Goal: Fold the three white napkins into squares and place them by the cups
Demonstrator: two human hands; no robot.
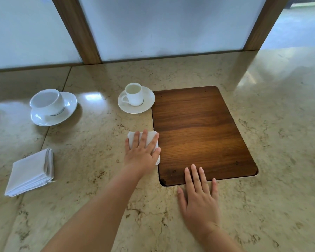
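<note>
Pressing flat, left hand (141, 151) holds folded napkin (154, 138) below the small cup (134, 94), likely setting its creases. Right hand (200, 193) rests spread on counter (98, 160), empty, probably steadying. Folded stack (30, 172) waits left.

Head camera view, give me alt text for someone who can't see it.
A left hand presses flat on a folded white napkin below a small cup. The right hand rests open beside a wooden board.
</note>
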